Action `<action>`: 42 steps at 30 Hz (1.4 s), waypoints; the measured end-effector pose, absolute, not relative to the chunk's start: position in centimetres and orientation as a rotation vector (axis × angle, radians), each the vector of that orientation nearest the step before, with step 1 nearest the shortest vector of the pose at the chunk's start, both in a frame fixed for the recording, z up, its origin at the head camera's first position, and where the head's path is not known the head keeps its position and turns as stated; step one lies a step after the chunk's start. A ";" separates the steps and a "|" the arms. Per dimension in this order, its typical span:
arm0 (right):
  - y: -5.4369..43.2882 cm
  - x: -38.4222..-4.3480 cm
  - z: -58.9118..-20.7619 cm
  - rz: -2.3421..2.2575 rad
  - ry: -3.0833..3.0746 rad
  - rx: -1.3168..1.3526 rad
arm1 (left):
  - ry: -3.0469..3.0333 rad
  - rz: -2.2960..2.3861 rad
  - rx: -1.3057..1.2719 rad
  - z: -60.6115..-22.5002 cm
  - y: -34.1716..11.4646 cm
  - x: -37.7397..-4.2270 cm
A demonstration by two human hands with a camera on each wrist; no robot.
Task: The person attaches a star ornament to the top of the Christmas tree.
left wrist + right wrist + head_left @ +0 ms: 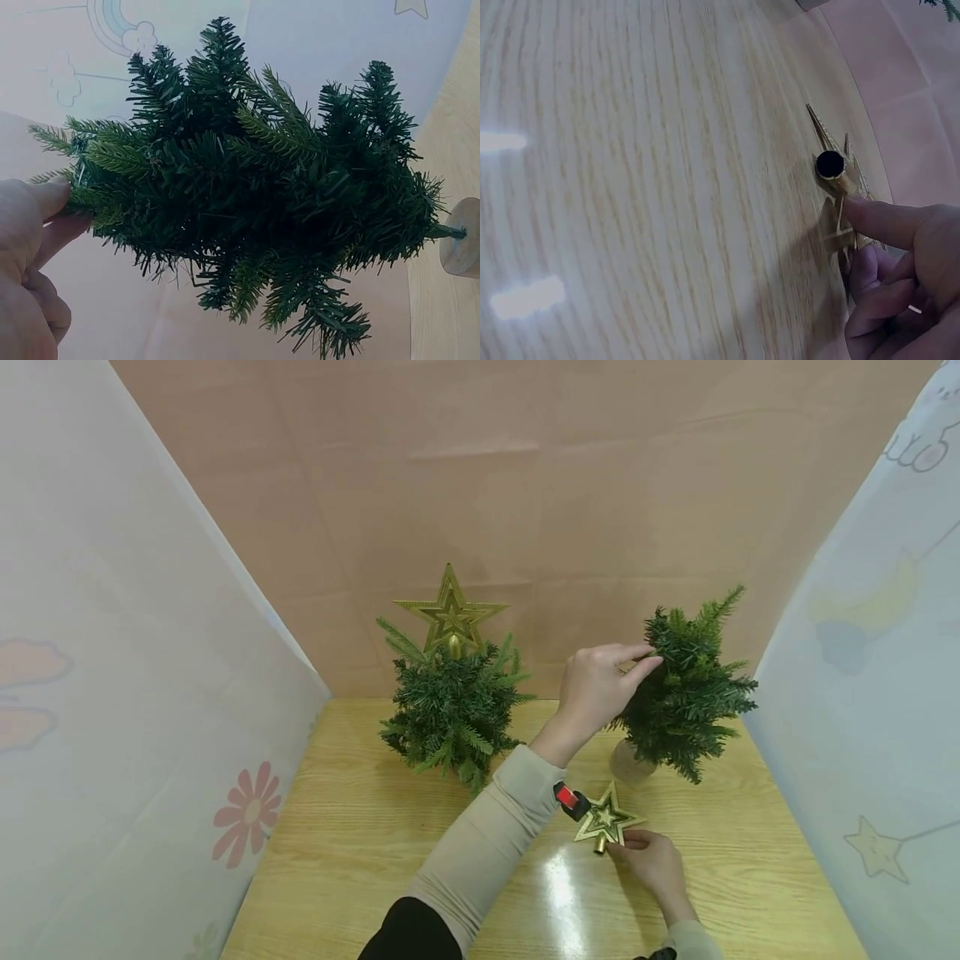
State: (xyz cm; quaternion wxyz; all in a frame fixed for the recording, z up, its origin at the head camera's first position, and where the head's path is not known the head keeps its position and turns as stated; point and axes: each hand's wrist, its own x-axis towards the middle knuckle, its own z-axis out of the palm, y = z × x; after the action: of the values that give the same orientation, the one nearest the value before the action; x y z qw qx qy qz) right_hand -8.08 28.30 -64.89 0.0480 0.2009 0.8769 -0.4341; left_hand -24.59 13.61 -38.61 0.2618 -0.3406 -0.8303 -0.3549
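My left hand pinches a sprig near the top of the right-hand small artificial Christmas tree. In the left wrist view, thumb and forefinger meet on the tip of the greenery, and the tree's round wooden base shows at the other end. Lower down, my right hand pinches one point of a gold star tree topper close to the tabletop. The hollow socket of the star faces the right wrist camera.
Left of my forearm stands a second small Christmas tree, with a larger gold star on its top. The wooden table is enclosed by a pinkish back cloth and pale printed side cloths.
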 end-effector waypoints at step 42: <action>30.1 -7.5 -64.7 -1.695 2.628 0.590 | -2.230 -1.079 -0.883 -39.3 13.0 -24.9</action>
State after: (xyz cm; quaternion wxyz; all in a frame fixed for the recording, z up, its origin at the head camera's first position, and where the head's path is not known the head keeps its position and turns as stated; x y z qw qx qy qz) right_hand -7.52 30.09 -64.72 -0.0205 0.1853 0.8256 -0.5325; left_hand -24.94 13.00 -39.27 0.2532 -0.3249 -0.8202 -0.3970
